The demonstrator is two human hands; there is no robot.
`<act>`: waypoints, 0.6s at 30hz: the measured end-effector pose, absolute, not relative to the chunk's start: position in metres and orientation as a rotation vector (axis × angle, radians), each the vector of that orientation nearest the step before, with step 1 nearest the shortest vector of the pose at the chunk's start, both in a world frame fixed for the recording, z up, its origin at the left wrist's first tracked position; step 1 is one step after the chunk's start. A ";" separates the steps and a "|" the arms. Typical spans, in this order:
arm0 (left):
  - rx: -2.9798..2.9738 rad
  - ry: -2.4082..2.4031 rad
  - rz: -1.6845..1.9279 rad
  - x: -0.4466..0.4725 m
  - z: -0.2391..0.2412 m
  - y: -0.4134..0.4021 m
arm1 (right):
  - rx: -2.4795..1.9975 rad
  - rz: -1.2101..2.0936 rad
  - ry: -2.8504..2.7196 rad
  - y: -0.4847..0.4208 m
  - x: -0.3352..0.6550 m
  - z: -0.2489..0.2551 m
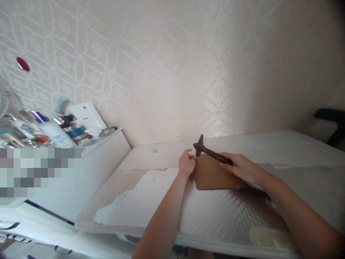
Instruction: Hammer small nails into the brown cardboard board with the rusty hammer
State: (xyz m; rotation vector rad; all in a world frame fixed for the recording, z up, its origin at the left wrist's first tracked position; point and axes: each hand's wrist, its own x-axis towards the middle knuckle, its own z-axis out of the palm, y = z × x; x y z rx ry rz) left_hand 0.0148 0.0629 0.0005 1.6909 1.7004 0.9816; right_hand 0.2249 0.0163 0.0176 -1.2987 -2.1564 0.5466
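My right hand (241, 166) is closed around the handle of a small dark hammer (208, 150), whose head points up just above the far left corner of a brown board (212, 176). The board lies flat on a white table (151, 201). My left hand (186, 163) is at the board's left corner, right below the hammer head, with its fingers pinched together. What they pinch is too small to see.
The table's patterned covering is torn, baring a pale surface at the left. A white cabinet (102, 151) at the left carries several bottles and tubes (54, 129). A patterned wall stands behind. A dark chair (332, 122) shows at the right edge.
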 end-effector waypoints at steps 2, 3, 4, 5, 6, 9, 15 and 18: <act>1.694 1.698 0.985 0.015 0.000 0.063 | -1.293 0.538 -2.166 0.017 0.226 0.017; 1.697 1.697 0.988 0.015 -0.001 0.063 | -1.288 0.536 -2.171 0.017 0.226 0.017; 1.699 1.695 0.991 0.015 -0.001 0.064 | -1.286 0.535 -2.175 0.017 0.226 0.017; 1.700 1.693 0.994 0.015 -0.002 0.064 | -1.289 0.536 -2.176 0.016 0.227 0.017; 1.699 1.691 0.996 0.015 -0.002 0.064 | -1.295 0.538 -2.176 0.016 0.227 0.017; 1.694 1.696 0.996 0.015 -0.002 0.064 | -1.314 0.546 -2.162 0.016 0.227 0.018; 1.700 1.715 0.982 0.014 0.000 0.063 | -1.310 0.529 -2.166 0.014 0.225 0.020; 1.693 1.714 0.982 0.015 0.000 0.063 | -1.313 0.530 -2.160 0.013 0.226 0.020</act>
